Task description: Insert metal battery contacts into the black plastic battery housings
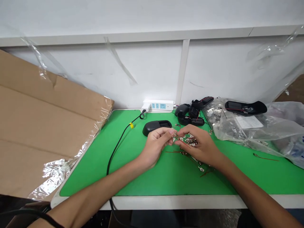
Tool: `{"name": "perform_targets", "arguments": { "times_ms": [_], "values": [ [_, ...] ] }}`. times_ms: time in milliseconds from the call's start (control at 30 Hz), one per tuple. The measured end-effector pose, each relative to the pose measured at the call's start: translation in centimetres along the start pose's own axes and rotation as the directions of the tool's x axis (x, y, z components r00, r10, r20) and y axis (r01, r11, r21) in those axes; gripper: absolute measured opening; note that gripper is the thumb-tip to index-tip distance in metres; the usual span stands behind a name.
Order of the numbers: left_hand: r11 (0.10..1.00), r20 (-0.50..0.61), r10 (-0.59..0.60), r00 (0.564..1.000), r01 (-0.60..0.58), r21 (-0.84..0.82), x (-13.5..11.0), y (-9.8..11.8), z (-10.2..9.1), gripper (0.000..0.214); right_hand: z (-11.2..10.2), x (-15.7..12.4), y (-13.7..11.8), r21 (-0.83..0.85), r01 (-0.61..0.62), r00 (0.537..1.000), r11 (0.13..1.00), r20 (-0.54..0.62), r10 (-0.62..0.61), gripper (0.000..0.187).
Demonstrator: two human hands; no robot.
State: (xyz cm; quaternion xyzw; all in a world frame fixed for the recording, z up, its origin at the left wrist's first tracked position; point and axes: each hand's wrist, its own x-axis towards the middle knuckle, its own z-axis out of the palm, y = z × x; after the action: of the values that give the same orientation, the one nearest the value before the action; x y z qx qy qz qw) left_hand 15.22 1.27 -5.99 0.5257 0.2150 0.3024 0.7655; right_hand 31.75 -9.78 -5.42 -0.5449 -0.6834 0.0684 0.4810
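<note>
My left hand [158, 142] pinches a small silvery metal contact piece [175, 135] between thumb and fingertips. Close against it on the right is my right hand [200, 142], its thumb and fingers curved together around a thin red wire [186, 144]. Fingers partly hide where wire and metal meet. Beneath and between the hands lies a loose pile of metal contact pieces [190, 140], several with red wires attached. Just behind my left hand rests a black plastic shell [153, 126] with an open recess at its right end.
More black plastic shells [190, 118] are heaped at the back, beside a white power strip [163, 105]. A black cable [118, 142] crosses the green mat [133, 180]. Clear plastic bags [228, 126] fill the right; a cardboard sheet [47, 126] leans left.
</note>
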Motion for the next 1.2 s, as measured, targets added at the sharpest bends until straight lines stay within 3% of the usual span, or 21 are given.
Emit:
{"name": "perform_targets", "arguments": {
  "times_ms": [67, 200, 333, 533, 667, 733, 867, 967, 1067, 1133, 1200],
  "values": [
    [0.997, 0.007, -0.037, 0.999, 0.037, -0.064, -0.3, -0.4, 0.2, 0.027, 0.4, -0.1, -0.2, 0.06, -0.036, 0.998, 0.998, -0.043, 0.038, 0.005],
    [0.983, 0.019, -0.073, 0.997, 0.075, -0.167, -0.6, -0.4, 0.3, 0.024, 1.1, 0.0, -0.2, 0.123, -0.137, 0.981, 0.983, -0.123, 0.152, 0.009],
    [0.987, 0.065, -0.072, 0.995, 0.081, -0.141, -0.5, -0.1, 0.2, 0.026, 1.3, 0.1, -0.1, 0.319, -0.259, 0.935, 0.912, -0.155, 0.32, 0.013],
    [0.997, 0.066, 0.077, 0.995, -0.075, -0.026, -0.5, -0.4, 0.1, 0.02, 1.2, 0.1, -0.3, 0.378, -0.24, 0.943, 0.894, -0.127, 0.306, 0.012],
    [0.951, 0.091, 0.229, 0.969, -0.243, 0.192, -0.6, -0.3, 0.0, 0.016, 1.4, 0.1, -0.6, 0.352, -0.249, 0.95, 0.902, -0.094, 0.299, 0.012],
    [0.868, 0.132, 0.328, 0.935, -0.353, 0.349, -0.4, 0.1, -0.4, 0.015, 1.5, 0.0, -0.6, 0.351, -0.27, 0.944, 0.897, -0.087, 0.318, 0.014],
    [0.621, 0.187, 0.487, 0.853, -0.489, 0.612, 1.3, 2.1, -2.4, 0.019, 1.6, 0.1, -0.5, 0.411, -0.334, 0.9, 0.848, -0.128, 0.416, 0.018],
    [0.284, 0.279, 0.554, 0.785, -0.493, 0.823, 3.0, 3.7, -4.4, 0.022, 1.1, 0.5, -0.2, 0.482, -0.366, 0.844, 0.796, -0.189, 0.502, 0.023],
    [-0.02, 0.335, 0.385, 0.86, -0.356, 0.934, 4.1, 4.3, -5.8, 0.057, 0.6, 1.0, 0.2, 0.589, -0.381, 0.79, 0.713, -0.193, 0.581, 0.028],
    [-0.11, 0.277, 0.278, 0.92, -0.256, 0.96, 4.6, 4.0, -6.3, 0.078, 0.3, 1.3, 0.5, 0.646, -0.396, 0.762, 0.653, -0.166, 0.626, 0.03],
    [-0.154, 0.246, 0.201, 0.948, -0.218, 0.964, 4.9, 3.6, -6.7, 0.078, 0.3, 1.4, 0.8, 0.67, -0.406, 0.743, 0.621, -0.153, 0.651, 0.031]
  ]
}}
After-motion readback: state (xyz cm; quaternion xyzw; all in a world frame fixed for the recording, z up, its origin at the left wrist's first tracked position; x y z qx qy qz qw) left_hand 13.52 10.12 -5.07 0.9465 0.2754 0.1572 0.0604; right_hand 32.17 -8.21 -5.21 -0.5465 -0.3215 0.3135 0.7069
